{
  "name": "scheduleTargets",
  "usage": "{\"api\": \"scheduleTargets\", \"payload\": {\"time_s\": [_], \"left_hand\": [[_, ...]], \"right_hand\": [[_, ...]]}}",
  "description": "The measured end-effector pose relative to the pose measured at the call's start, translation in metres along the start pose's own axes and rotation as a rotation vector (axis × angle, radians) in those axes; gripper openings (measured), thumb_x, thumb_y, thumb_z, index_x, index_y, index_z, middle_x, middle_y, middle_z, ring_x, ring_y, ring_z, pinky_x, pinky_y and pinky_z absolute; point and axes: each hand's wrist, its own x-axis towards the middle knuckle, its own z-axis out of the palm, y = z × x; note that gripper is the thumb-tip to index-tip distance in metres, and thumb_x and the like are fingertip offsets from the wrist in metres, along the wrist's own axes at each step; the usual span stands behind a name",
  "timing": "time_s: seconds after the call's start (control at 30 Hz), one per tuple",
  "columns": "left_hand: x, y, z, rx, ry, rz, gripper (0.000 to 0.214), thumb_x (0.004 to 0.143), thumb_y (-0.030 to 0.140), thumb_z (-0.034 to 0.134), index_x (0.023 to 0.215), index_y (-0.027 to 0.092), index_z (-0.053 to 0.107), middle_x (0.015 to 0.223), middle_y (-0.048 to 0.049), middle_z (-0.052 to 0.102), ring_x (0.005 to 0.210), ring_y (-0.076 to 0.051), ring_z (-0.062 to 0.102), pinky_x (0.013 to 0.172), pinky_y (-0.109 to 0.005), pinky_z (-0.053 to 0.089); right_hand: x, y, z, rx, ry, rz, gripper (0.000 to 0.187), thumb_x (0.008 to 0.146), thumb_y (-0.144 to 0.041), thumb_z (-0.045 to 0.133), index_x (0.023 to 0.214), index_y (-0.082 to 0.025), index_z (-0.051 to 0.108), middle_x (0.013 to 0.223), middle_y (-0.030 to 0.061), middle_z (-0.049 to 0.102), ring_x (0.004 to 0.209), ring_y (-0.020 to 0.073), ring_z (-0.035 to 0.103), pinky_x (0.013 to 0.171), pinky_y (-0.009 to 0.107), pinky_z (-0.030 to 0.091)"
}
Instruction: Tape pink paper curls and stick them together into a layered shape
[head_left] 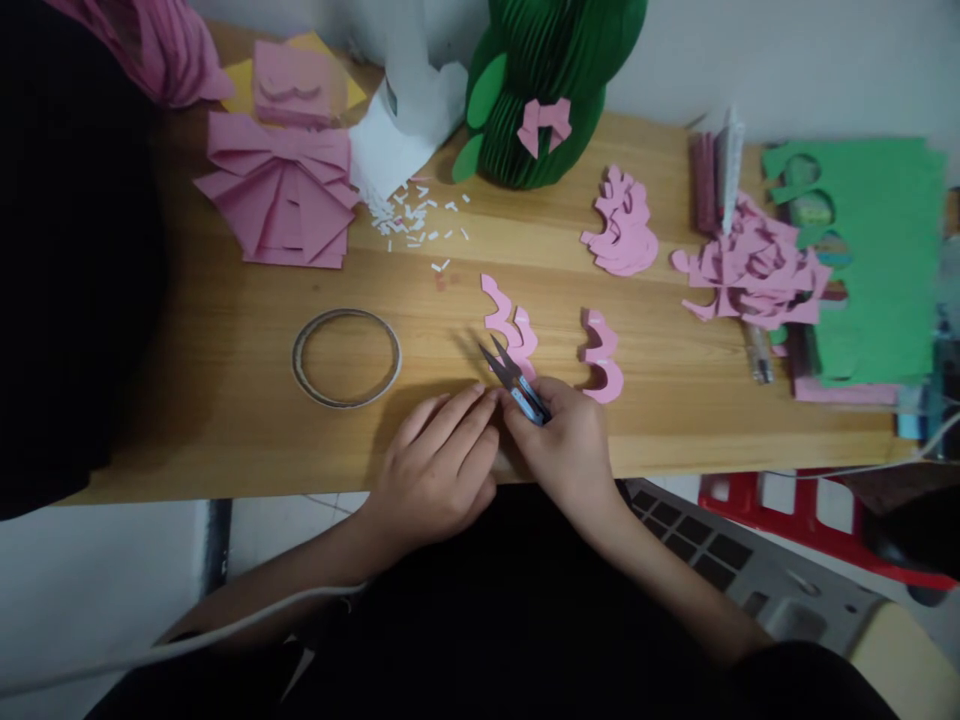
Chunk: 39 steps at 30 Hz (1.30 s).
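Pale wall (750,60) backs the wooden table (675,425); right hand (574,445) pinches snips (528,396) (left hand (442,465): can't tell its grip).

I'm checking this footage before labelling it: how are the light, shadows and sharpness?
In the head view, light is dim, without strong glare on the wooden table; there too, a soft shadow shows beside the tips of the snips; the black shape at far left of that view shows little detail, and the green sheets at its right look slightly soft.
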Motion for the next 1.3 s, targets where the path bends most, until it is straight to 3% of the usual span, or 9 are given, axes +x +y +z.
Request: {"api": "scheduleTargets", "payload": {"time_s": [0.43, 0.67, 0.77, 0.9, 1.0, 1.13, 1.3], "left_hand": [[0.007, 0.006, -0.008, 0.251, -0.112, 0.224, 0.035, 0.089, 0.018, 0.035, 0.100, 0.004, 0.065, 0.109, -0.0262, 0.072, 0.106, -0.032, 0.069, 0.089, -0.040, 0.054], [0.009, 0.009, -0.007, 0.300, -0.123, 0.222, 0.033, 0.088, 0.017, 0.036, 0.099, 0.004, 0.064, 0.107, -0.0231, 0.073, 0.106, -0.030, 0.069, 0.090, -0.039, 0.054], [0.009, 0.002, -0.010, 0.137, -0.110, 0.136, 0.028, 0.086, 0.015, 0.042, 0.096, 0.005, 0.065, 0.108, -0.0222, 0.073, 0.106, -0.032, 0.068, 0.091, -0.042, 0.054], [0.006, -0.007, -0.018, -0.312, -0.098, -0.187, 0.026, 0.088, 0.012, 0.045, 0.108, 0.011, 0.063, 0.115, -0.0146, 0.071, 0.114, -0.027, 0.063, 0.096, -0.044, 0.053], [0.005, -0.007, -0.023, -0.645, -0.101, -0.387, 0.030, 0.091, 0.011, 0.046, 0.115, 0.018, 0.062, 0.131, -0.0107, 0.064, 0.125, -0.022, 0.057, 0.106, -0.043, 0.049], [0.008, -0.002, -0.027, -0.898, -0.090, -0.460, 0.037, 0.089, 0.008, 0.045, 0.117, 0.023, 0.065, 0.140, -0.0066, 0.057, 0.133, -0.021, 0.052, 0.111, -0.042, 0.045], [0.014, -0.001, -0.028, -0.928, -0.088, -0.439, 0.042, 0.089, 0.009, 0.046, 0.123, 0.027, 0.063, 0.139, -0.0049, 0.057, 0.133, -0.023, 0.051, 0.112, -0.045, 0.044]], "right_hand": [[0.005, -0.004, -0.005, -0.008, -0.074, 0.050, 0.017, 0.077, -0.029, 0.061, 0.066, -0.017, 0.063, 0.055, 0.0016, 0.061, 0.052, 0.0148, 0.051, 0.051, 0.026, 0.035], [0.012, -0.001, -0.010, 0.032, -0.129, 0.098, 0.015, 0.076, -0.029, 0.063, 0.068, -0.017, 0.064, 0.059, 0.0020, 0.063, 0.055, 0.0148, 0.053, 0.055, 0.027, 0.036], [0.013, 0.005, -0.012, 0.146, -0.111, 0.098, 0.013, 0.073, -0.029, 0.064, 0.065, -0.018, 0.062, 0.057, 0.0002, 0.060, 0.054, 0.0138, 0.051, 0.054, 0.026, 0.036], [0.007, 0.012, -0.016, 0.429, -0.127, 0.084, 0.013, 0.071, -0.029, 0.064, 0.064, -0.018, 0.061, 0.051, -0.0044, 0.052, 0.048, 0.0098, 0.042, 0.049, 0.024, 0.031], [-0.001, 0.011, -0.022, 0.660, -0.242, 0.117, 0.021, 0.076, -0.037, 0.063, 0.076, -0.017, 0.067, 0.048, -0.0084, 0.041, 0.043, 0.0072, 0.032, 0.044, 0.024, 0.025], [-0.009, 0.005, -0.032, 0.846, -0.394, 0.189, 0.025, 0.079, -0.041, 0.062, 0.081, -0.017, 0.066, 0.041, -0.0119, 0.036, 0.036, 0.0049, 0.024, 0.038, 0.023, 0.017], [-0.011, 0.002, -0.039, 0.867, -0.403, 0.182, 0.021, 0.077, -0.038, 0.065, 0.076, -0.017, 0.064, 0.038, -0.0122, 0.038, 0.033, 0.0040, 0.024, 0.036, 0.022, 0.015]]}}
